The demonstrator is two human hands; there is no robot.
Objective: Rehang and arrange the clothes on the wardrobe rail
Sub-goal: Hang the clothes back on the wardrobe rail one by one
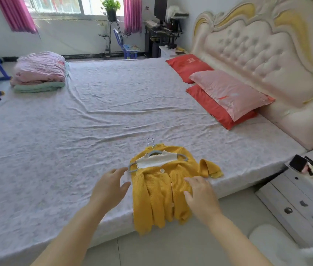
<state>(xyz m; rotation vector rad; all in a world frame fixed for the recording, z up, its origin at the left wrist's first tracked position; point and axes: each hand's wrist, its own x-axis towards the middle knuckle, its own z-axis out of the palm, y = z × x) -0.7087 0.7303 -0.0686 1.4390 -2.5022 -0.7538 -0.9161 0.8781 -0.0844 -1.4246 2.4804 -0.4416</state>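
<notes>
Mustard-yellow ribbed knit cardigan [157,192] on a grey hanger [132,168], at the bed's [94,121] near edge — hem overhanging.
Left hand [111,186] and right hand [199,194] open-fingered, each grip empty — better to lift by the hanger, not the knit.

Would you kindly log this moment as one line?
yellow cardigan on hanger, lying at bed edge | left hand hovers beside hanger | right hand over cardigan
</notes>
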